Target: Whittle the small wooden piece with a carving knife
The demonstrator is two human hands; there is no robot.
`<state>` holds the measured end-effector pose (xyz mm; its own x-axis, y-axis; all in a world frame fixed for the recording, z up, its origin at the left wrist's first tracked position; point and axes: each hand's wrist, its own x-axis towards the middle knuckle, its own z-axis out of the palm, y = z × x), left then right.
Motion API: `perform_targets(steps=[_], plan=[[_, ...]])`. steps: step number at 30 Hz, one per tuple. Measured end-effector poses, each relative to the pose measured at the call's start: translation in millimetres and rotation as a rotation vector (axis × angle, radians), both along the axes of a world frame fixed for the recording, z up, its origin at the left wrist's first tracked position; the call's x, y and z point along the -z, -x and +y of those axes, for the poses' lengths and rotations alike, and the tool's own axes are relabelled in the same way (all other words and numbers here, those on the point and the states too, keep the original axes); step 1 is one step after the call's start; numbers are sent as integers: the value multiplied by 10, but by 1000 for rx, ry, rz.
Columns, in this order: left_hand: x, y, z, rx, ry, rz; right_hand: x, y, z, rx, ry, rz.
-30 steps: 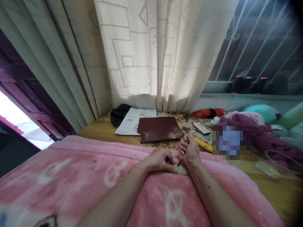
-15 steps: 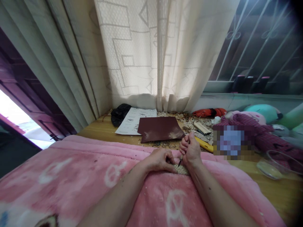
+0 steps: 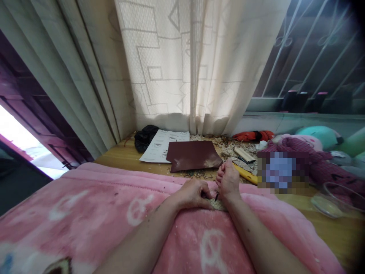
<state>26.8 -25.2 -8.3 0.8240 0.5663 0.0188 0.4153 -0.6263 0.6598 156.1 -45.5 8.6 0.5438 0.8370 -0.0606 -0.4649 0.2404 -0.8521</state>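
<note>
While left grip [image 3: 192,193] holds pale piece [image 3: 218,205] | right grip [image 3: 229,183] clasps tool [image 3: 216,196] | sheet [image 3: 154,150] print illegible

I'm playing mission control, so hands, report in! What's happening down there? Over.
Left fingers against pale piece, grip unclear. Right fingers shut round dark-tipped tool, tip down at the piece. Yellow object lies beyond, not between them.

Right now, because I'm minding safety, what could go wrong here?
The thin dark-shafted tool in the right hand points down close to the left hand; a slip might jab it. The pale piece lies on a plush pink blanket, so it could shift under pressure.
</note>
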Motion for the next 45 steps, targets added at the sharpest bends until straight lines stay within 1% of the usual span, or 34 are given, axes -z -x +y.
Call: perform_targets(steps=[5,10,14,17,23,27,31,39,45], plan=[[3,7,-14,3,-7,-4,0,12,51,-83,47,-5],[11,9,-21,5,21,-52,-15,28,114,-251,118,13],[9,-1,-16,32,19,-81,16,29,175,-390,120,19],[0,-4,-15,39,-4,-57,37,47,215,-484,130,35],[17,2,-15,23,-31,-5,25,122,265,-613,217,-1],[32,6,-17,23,-48,7,24,128,275,-693,212,4],[30,4,-25,16,-51,14,27,124,267,-747,182,11],[-25,12,-56,-16,-5,25,46,139,264,-764,171,-10],[-12,26,-75,3,29,-31,45,94,226,-877,55,39]])
